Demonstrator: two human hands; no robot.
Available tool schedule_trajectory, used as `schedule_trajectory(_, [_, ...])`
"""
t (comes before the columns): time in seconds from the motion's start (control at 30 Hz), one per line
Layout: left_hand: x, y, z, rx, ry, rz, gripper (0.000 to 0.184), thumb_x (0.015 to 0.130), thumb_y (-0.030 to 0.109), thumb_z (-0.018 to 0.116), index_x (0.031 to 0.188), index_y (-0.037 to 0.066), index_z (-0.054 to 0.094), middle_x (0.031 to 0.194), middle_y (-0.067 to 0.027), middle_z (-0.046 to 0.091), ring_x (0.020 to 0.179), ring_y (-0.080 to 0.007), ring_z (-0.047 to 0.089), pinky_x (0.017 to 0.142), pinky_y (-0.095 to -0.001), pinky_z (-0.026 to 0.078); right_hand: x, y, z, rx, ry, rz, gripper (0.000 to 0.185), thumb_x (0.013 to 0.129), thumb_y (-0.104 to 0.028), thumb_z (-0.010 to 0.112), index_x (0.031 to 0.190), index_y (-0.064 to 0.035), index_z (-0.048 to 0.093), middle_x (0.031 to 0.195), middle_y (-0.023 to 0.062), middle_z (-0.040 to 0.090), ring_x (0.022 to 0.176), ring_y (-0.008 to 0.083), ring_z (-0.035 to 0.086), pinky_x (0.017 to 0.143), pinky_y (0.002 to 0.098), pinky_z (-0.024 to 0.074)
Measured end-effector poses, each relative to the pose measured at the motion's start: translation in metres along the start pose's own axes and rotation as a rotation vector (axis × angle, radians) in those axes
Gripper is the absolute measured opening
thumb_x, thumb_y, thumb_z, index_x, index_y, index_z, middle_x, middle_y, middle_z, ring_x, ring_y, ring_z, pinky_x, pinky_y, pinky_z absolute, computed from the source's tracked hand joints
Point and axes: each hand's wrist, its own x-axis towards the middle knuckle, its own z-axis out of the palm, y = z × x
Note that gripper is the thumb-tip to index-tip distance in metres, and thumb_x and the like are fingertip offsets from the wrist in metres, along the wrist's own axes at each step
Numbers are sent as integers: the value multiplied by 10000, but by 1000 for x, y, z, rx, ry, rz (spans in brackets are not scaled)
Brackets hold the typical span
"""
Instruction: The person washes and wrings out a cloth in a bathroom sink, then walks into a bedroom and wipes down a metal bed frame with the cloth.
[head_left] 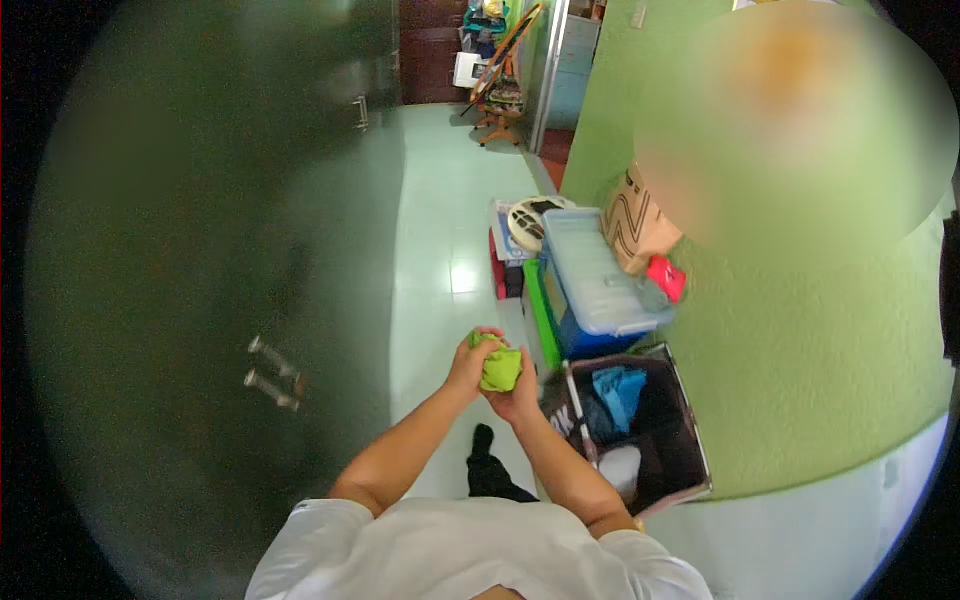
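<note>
A bright lime-green cloth, bunched into a ball, is held between my two hands in front of my body. My left hand wraps around its left side, with fingers over the top. On the right side and underneath, my right hand cups the same cloth. What kind of cloth or garment it is cannot be made out, since it is crumpled. To the right of my right forearm stands a dark laundry basket with a blue cloth and a white cloth inside.
A blue storage box with a clear lid stands along the green wall, carrying a brown paper bag and a red item. Dark doors with metal handles line the left. Farther off is a wheeled chair.
</note>
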Motion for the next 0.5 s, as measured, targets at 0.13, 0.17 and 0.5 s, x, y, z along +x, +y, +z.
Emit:
schedule_trajectory(0.13, [139,45,-36,349,143,204,151,776,102,561,919,57,540,824,-52,567,759,-137,546,693,-263,449,158,-40,26,-81,6,100,476,874,-475,328,1127,-104,486,1101,79,540,1007,244,528,868,427,408])
schedule_trajectory(0.17, [171,61,-45,342,180,215,149,777,109,567,914,58,541,820,-46,562,762,-130,540,694,-260,444,195,-50,43,-109,5,136,468,875,-470,333,1121,-105,491,1089,79,546,1001,241,532,872,423,409])
schedule_trajectory(0.5, [492,218,-135,783,457,600,232,817,155,549,1030,75,504,939,-52,541,881,-130,505,785,-266,409,560,-114,183,-217,-100,141,318,897,-357,402,1038,-103,531,993,67,580,887,202,576,777,352,466])
